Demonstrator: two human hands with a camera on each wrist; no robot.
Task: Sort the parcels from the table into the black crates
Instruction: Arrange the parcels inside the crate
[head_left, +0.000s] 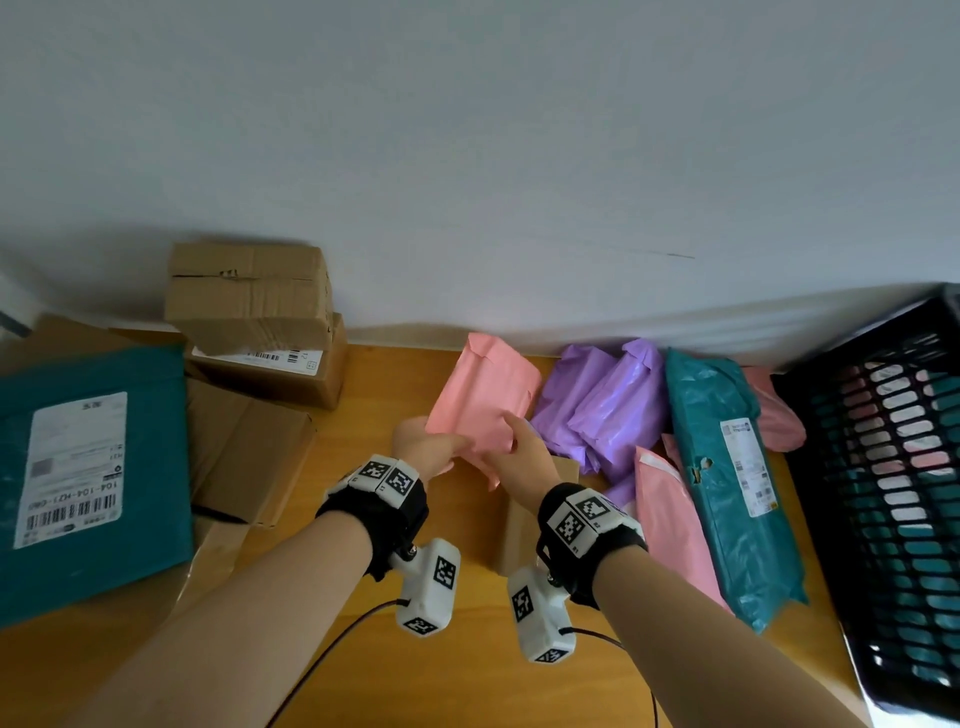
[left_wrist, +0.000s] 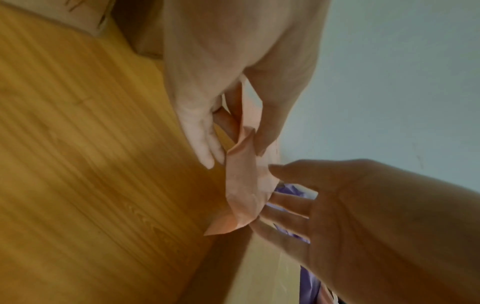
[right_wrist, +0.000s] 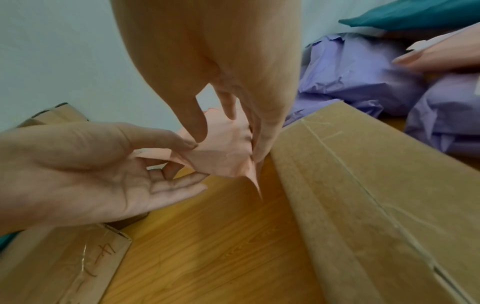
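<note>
Head view: a pink parcel (head_left: 485, 400) is being held tilted above the wooden table (head_left: 374, 395) at its near corner, pinched between thumb and fingers by the left hand (head_left: 428, 449) and by the right hand (head_left: 522, 457) alike. Directly beneath the hands a brown cardboard box (head_left: 524, 525) is being overlapped by the parcel, while purple parcels (head_left: 602, 405), a teal parcel (head_left: 727, 483) and further pink ones are lying just to the right. At the far right a black crate (head_left: 893, 499) is being propped at the table's edge with parcels showing through its mesh, and stacked cardboard boxes (head_left: 254, 306) and a large teal parcel (head_left: 88, 478) are sitting to the left.
</note>
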